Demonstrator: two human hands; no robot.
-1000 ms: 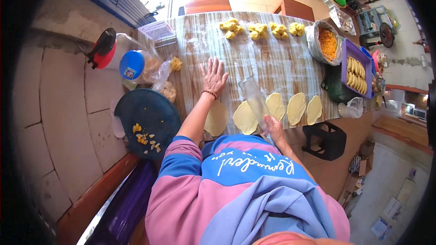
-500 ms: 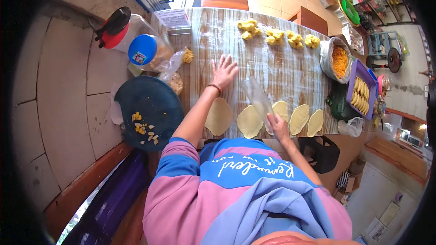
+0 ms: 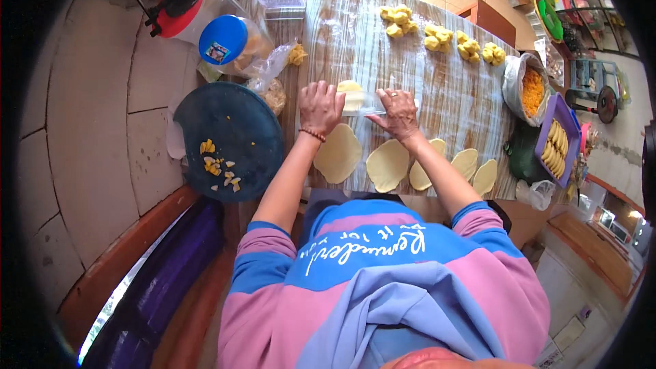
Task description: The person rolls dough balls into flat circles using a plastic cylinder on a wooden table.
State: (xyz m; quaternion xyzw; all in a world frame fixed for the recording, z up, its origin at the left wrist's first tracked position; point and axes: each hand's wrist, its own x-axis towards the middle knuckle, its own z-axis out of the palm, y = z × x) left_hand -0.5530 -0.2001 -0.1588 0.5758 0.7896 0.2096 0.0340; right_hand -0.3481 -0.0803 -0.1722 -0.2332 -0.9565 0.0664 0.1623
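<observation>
White script [image 3: 365, 244] on striped sweatshirt [image 3: 266, 307]

- Clear, cylindrical glass bottle [image 3: 371, 102]: no longer slanting over flat, pale-yellow dough rounds [image 3: 387, 166]; now crosswise between the hands.
- Left bare hand [image 3: 321, 106]: no longer spread flat; curled at the bottle's left end.
- Right bare hand [image 3: 398, 113]: farther forward, at the right end.
- Small, pale-yellow dough piece [image 3: 350, 86]: newly visible, partly under the bottle.

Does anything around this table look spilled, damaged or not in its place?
One small thing: the yellow and white bits lie loose and scattered on the dark round surface at the left, so they could look spilled, though perhaps they are there deliberately. The flattened dough pieces look orderly.
</observation>
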